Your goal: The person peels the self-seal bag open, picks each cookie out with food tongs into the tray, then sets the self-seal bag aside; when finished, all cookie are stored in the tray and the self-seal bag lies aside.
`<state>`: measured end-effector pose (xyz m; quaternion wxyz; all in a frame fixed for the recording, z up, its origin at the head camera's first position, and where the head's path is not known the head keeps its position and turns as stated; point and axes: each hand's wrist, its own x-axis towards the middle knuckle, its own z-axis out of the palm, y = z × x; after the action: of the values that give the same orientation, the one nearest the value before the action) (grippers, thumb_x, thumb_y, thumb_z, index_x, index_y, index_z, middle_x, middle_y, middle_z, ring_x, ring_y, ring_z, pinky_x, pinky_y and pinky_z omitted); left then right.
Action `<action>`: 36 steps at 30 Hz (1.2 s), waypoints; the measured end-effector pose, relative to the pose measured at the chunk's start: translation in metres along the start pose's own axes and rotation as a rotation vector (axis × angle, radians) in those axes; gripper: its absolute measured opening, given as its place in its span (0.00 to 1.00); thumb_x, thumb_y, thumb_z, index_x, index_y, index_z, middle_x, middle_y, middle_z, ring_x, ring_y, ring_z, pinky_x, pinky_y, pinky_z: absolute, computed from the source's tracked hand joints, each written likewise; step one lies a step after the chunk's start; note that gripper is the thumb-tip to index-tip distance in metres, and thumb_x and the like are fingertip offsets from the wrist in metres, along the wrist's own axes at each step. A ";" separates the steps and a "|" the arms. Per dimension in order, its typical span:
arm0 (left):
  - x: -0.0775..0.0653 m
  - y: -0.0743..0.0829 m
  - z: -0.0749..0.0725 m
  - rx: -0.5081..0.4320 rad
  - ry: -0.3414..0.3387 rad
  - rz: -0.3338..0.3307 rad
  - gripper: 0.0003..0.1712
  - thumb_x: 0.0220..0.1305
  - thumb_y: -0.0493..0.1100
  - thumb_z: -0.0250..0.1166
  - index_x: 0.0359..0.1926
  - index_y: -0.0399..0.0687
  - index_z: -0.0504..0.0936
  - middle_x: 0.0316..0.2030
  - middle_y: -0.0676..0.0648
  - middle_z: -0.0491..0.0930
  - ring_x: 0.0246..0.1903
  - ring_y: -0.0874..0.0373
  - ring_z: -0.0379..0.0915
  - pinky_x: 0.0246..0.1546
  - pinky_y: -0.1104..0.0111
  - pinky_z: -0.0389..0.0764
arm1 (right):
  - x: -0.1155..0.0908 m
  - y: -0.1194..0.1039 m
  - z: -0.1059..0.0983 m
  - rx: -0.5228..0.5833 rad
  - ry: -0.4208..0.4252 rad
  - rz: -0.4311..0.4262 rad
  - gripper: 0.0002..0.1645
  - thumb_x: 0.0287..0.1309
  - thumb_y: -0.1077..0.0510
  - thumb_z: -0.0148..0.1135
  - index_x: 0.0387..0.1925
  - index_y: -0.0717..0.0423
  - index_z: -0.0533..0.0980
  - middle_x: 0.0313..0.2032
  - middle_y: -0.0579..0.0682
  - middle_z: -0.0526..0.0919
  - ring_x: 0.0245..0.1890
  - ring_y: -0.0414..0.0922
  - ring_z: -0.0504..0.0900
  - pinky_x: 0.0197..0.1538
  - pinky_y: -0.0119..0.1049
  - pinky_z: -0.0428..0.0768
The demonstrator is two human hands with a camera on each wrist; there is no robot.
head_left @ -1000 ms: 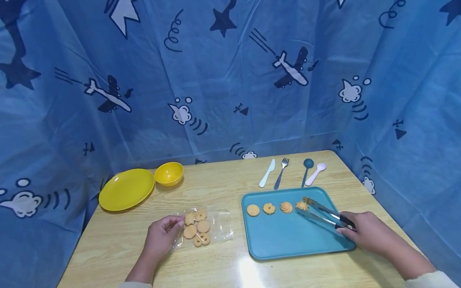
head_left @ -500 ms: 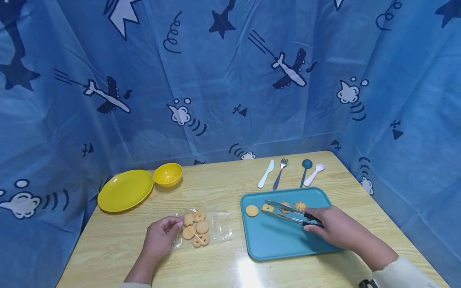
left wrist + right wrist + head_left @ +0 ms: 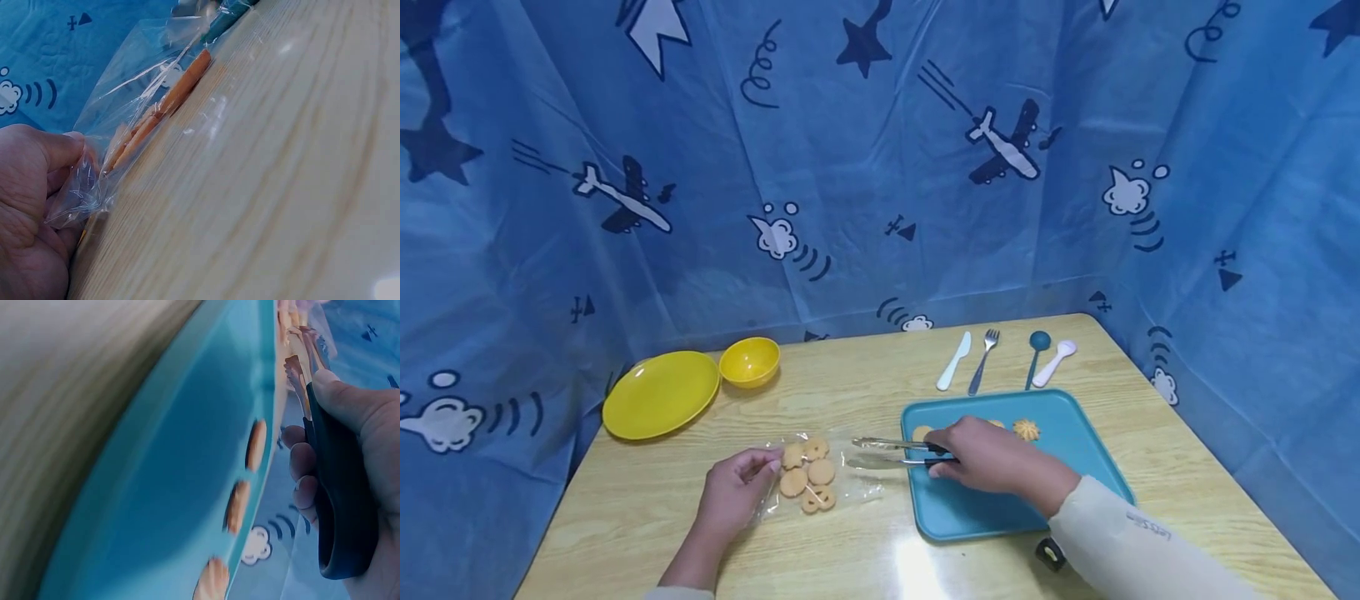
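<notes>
left hand (image 3: 733, 492): fingers pinch clear bag (image 3: 859, 483) at one edge; cookies (image 3: 821, 472) inside, just beyond those fingers. right hand (image 3: 981, 454): fingers curled round tongs (image 3: 876, 462), tips parted. judged: bag limp, slippery; cookies light, stiff, brittle. hold by rims, gently.

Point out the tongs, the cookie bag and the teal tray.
Tongs (image 3: 341, 462): right wrist view, on the black handle.
Cookie bag (image 3: 859, 486): head view, on clear film beside the cookies (image 3: 821, 472).
Teal tray (image 3: 962, 515): head view, on its bare near part.
</notes>
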<state>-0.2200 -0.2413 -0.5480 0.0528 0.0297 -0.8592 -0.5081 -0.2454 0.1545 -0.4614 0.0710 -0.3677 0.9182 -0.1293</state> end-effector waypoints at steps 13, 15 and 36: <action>0.000 0.004 0.000 -0.003 0.011 0.020 0.07 0.67 0.44 0.70 0.46 0.53 0.88 0.51 0.53 0.88 0.56 0.57 0.83 0.59 0.69 0.83 | 0.032 -0.017 0.015 0.025 -0.037 -0.018 0.30 0.68 0.41 0.64 0.63 0.53 0.77 0.24 0.36 0.74 0.21 0.34 0.68 0.24 0.30 0.67; 0.000 0.004 -0.001 0.005 0.008 0.017 0.07 0.67 0.44 0.70 0.45 0.54 0.87 0.50 0.54 0.88 0.56 0.58 0.83 0.60 0.69 0.83 | 0.034 -0.019 0.016 0.029 -0.041 -0.031 0.26 0.68 0.41 0.64 0.59 0.52 0.78 0.22 0.37 0.72 0.20 0.34 0.67 0.23 0.30 0.66; 0.000 0.002 -0.001 0.006 -0.006 0.017 0.04 0.68 0.44 0.69 0.42 0.54 0.87 0.49 0.55 0.88 0.57 0.56 0.82 0.62 0.62 0.83 | 0.019 -0.014 0.013 0.021 -0.033 0.009 0.27 0.67 0.41 0.65 0.58 0.52 0.79 0.19 0.37 0.67 0.19 0.34 0.63 0.24 0.30 0.64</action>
<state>-0.2194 -0.2407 -0.5456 0.0548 0.0209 -0.8610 -0.5052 -0.2466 0.1289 -0.4703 0.0907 -0.3648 0.9171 -0.1326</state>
